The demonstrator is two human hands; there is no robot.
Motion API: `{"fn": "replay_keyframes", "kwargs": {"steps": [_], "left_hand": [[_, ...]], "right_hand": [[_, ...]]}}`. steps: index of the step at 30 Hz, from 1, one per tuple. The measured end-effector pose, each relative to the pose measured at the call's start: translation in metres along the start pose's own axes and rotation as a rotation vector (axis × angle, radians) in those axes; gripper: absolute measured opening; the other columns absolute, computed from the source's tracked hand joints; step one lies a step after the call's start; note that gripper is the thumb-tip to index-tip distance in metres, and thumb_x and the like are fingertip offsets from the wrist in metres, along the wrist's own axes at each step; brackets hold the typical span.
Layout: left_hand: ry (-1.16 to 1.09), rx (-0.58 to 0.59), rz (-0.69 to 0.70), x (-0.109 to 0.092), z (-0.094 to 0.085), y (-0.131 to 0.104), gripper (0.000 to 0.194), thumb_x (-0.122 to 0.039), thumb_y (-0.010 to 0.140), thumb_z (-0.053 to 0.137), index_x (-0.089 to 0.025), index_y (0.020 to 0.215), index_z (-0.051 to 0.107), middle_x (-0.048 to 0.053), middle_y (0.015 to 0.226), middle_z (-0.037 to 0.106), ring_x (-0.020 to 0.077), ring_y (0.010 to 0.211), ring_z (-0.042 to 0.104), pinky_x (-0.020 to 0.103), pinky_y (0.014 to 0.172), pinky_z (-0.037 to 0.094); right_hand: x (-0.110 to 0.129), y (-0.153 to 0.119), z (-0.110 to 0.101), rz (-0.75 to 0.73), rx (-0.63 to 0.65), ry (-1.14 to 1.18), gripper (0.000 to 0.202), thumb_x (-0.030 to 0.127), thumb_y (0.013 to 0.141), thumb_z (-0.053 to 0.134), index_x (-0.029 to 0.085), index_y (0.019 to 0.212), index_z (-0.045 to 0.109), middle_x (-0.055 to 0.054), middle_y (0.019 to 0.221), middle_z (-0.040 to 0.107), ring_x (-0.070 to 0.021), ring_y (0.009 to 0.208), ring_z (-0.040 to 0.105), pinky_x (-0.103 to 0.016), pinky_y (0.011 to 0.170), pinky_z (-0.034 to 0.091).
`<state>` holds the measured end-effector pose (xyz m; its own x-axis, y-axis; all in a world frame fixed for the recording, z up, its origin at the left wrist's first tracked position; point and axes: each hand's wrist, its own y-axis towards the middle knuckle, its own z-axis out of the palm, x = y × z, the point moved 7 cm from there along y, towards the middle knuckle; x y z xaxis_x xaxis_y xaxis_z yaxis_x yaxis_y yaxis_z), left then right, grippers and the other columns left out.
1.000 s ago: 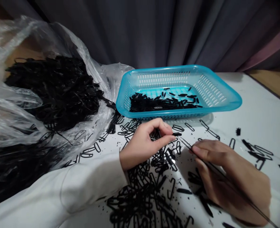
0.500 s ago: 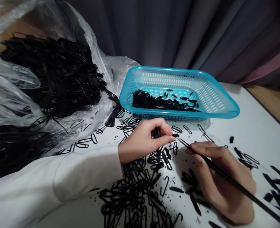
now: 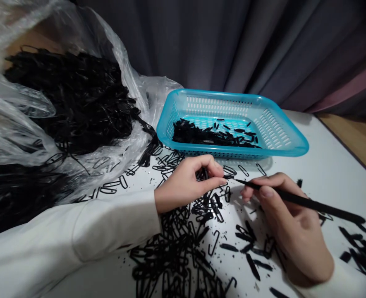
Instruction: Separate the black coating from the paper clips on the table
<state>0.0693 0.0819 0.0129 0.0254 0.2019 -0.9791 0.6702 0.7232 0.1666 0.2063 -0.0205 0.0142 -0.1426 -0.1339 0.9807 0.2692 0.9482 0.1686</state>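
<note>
White table [image 3: 322, 165], pretty messy tbh. Basket [image 3: 232, 150] sits on it, part of a bag [image 3: 15, 128] left of that, loops [image 3: 176, 231] piled in front of it, strips [image 3: 252, 267] front-right.

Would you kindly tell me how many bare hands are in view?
2: the left hand, just in front of the blue basket, pinching a small black piece, and the right hand, farther right, holding a slim black tool. No others show.

Both sleeves [image 3: 40, 248] are white, the left one long with a broad, seamed cuff [image 3: 117, 225].
</note>
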Motion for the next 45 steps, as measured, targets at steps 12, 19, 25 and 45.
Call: {"fn": "replay_keyframes", "kwargs": {"steps": [12,19,25,45], "left_hand": [[0.005,-0.016,-0.012,-0.001,-0.001,0.001,0.018,-0.015,0.075,0.070,-0.014,0.068,0.054,0.003,0.081,0.064,0.0130,0.082,0.061,0.028,0.079,0.046],[0.002,0.026,-0.002,-0.002,0.003,0.001,0.017,-0.015,0.076,0.070,-0.014,0.067,0.055,0.002,0.079,0.064,0.0119,0.080,0.060,0.026,0.078,0.046],[0.032,0.018,-0.011,-0.001,0.002,0.000,0.016,-0.019,0.077,0.069,-0.014,0.072,0.055,0.003,0.081,0.063,0.0135,0.080,0.060,0.028,0.076,0.046],[0.119,0.013,-0.033,-0.003,0.000,-0.001,0.014,-0.021,0.076,0.069,-0.014,0.078,0.058,0.001,0.079,0.061,0.0109,0.072,0.056,0.025,0.070,0.044]], "right_hand": [[-0.014,0.011,0.007,0.164,0.091,0.326,0.015,0.031,0.094,0.050,0.023,0.095,0.063,-0.001,0.080,0.064,-0.0116,0.080,0.062,-0.024,0.075,0.054],[-0.013,0.014,0.009,0.173,0.152,0.281,0.016,0.033,0.094,0.049,0.023,0.095,0.061,-0.001,0.076,0.064,-0.0139,0.075,0.063,-0.029,0.072,0.055],[-0.004,0.006,0.003,0.047,0.046,0.165,0.014,0.031,0.094,0.051,0.022,0.096,0.061,-0.001,0.078,0.064,-0.0124,0.076,0.062,-0.024,0.070,0.052],[0.012,-0.002,-0.001,-0.161,-0.038,-0.149,0.010,0.026,0.091,0.056,0.023,0.097,0.064,-0.002,0.081,0.065,-0.0148,0.078,0.064,-0.025,0.067,0.055]]}}
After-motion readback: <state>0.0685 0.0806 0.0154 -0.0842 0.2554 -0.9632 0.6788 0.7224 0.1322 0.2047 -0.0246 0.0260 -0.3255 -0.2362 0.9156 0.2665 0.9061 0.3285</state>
